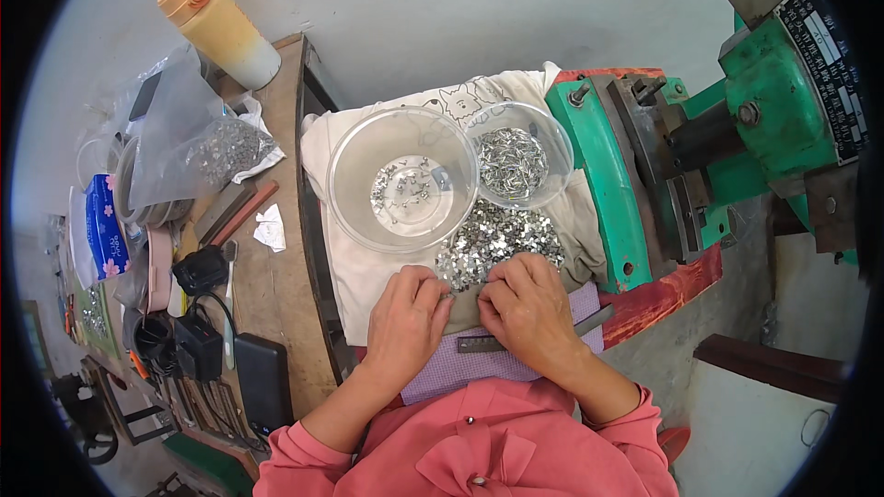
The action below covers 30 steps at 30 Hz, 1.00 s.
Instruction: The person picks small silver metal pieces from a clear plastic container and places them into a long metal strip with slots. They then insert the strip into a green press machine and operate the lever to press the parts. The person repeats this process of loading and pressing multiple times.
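Left hand [407,313] and right hand [527,306] both curled, fingertips pinching small metal pieces at near edge of loose pile [497,241] — pieces likely slip, scatter off cloth [350,267]; large clear bowl [402,179] behind pile could tip.

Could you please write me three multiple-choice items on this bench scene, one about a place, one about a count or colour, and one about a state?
1. Where does the loose pile of small metal pieces lie?
A. On the cloth just beyond the hands
B. Inside the tumbler
C. On the green machine

2. How many clear bowls stand on the cloth?
A. One
B. Two
C. Four

3. How full is the larger bowl compared with the smaller bowl?
A. Heaped higher
B. Both are bare
C. Only thinly scattered with pieces

Answers:
1. A: the pile sits on the cloth in front of the left hand and right hand.
2. B: one larger and one smaller bowl stand side by side.
3. C: its bottom shows through, while the smaller bowl's is thickly covered.
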### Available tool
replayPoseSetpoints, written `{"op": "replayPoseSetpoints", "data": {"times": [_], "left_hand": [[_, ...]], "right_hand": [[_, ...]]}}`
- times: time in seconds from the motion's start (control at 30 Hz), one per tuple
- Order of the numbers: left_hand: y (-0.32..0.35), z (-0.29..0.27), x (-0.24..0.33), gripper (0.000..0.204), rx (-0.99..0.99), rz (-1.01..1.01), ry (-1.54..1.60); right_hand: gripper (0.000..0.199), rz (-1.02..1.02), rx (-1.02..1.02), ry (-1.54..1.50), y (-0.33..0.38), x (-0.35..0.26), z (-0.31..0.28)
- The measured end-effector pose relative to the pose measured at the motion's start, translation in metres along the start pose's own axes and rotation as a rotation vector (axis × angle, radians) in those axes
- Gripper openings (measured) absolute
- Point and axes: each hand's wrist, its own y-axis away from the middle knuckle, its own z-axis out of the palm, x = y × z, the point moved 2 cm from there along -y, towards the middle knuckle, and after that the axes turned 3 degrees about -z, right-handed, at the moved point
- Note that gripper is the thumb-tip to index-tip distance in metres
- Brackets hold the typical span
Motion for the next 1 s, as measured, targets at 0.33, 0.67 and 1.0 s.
{"op": "replayPoseSetpoints", "data": {"times": [0.33,0.67,1.0], "left_hand": [[0.008,-0.003,-0.005,0.018,0.010,0.053,0.026],[0.011,-0.005,-0.010,0.021,-0.029,0.004,0.093],[0.001,-0.001,-0.005,0.022,-0.023,-0.033,0.087]], "right_hand": [[0.020,-0.020,0.299,0.089,-0.040,0.029,-0.046],[0.018,-0.047,0.159,-0.041,-0.038,0.035,-0.027],[0.023,-0.047,-0.093,-0.093,0.002,0.004,0.002]]}}
